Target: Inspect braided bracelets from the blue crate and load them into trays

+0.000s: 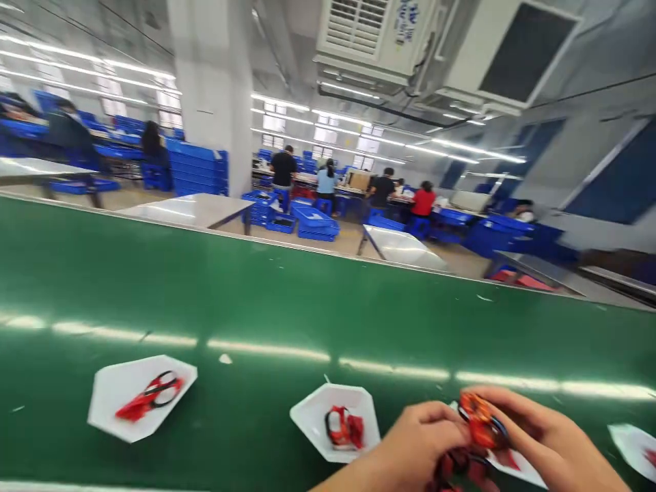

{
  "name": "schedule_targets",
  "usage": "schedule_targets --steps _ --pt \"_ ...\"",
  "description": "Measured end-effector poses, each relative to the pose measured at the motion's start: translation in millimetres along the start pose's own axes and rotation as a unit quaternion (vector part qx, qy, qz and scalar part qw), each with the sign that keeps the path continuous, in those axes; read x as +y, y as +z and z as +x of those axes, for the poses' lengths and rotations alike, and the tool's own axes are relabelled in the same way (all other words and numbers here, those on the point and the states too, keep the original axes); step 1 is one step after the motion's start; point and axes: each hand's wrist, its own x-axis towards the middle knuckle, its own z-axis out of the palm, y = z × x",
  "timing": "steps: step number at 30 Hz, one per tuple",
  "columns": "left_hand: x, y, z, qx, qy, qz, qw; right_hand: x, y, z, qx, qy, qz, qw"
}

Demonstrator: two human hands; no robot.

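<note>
At the lower right, my left hand and my right hand come together, both closed around a shiny red-and-black piece. Its exact kind is hard to make out, since fingers cover part of it and the picture is blurred. More dark red material hangs below my left fingers. Beneath my hands, a white tray shows only in part, with something red in it. Left of my left hand, another white tray holds a similar red-and-black piece.
A green conveyor belt spans the view. Farther left on it lies a white tray with a red-and-black looped piece; another tray is cut off at right. Beyond stand tables, blue crates and several seated people.
</note>
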Motion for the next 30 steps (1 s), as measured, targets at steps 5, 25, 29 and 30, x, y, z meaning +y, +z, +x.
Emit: schedule_targets --steps 5,25,29,30 --pt "6 17.8 -10 0.031 -0.024 0.067 0.997 -18 -2 2 -0.024 0.033 0.089 0.995" --pt "3 28.9 -3 0.037 -0.026 0.104 0.994 -20 -20 6 -0.143 0.233 0.422 0.864" --pt "3 32.1 -4 0.054 -0.019 0.101 0.993 -21 -21 6 -0.149 0.237 0.421 0.863" --pt "4 32.6 -4 0.063 -0.014 0.100 0.993 -21 -21 6 -0.149 0.238 0.421 0.863"
